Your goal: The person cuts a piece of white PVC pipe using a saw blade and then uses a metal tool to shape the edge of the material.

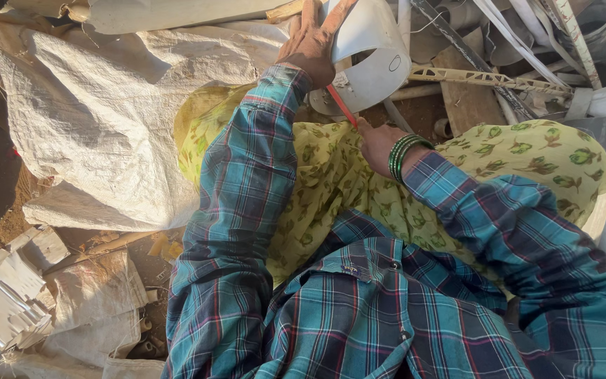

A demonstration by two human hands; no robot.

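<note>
- Left hand (311,43): raised at the top centre of the view, fingers spread and pressed flat against the outer wall of a white plastic pipe piece (373,52). The hand steadies this piece rather than wrapping around it.
- White plastic pipe piece: a short, curved, wide-bore section, lying in front of the person's knees, with its open end turned toward the lower right. A small oval mark shows on its wall near the rim.
- Right hand (376,142): positioned below the pipe piece, closed around the lower end of a thin red tool (341,105). Green bangles (402,151) sit on the wrist.
- Thin red tool: runs diagonally up and left from the right hand; its upper end meets the lower edge of the pipe piece, just beside the left wrist. Whether it is a blade or a marker cannot be determined.
- Both forearms wear a teal plaid shirt (359,309) with red lines.
- Yellow-green floral cloth (520,158): covers the lap and knees beneath both hands.
- White woven sack (99,119): lies crumpled to the left, near the left arm.
- Scrap pile (499,56): strips, planks and white plastic offcuts lie at upper right, behind the pipe piece.
- White broken pieces (5,295): lie on the earth at lower left, well apart from the hands.
</note>
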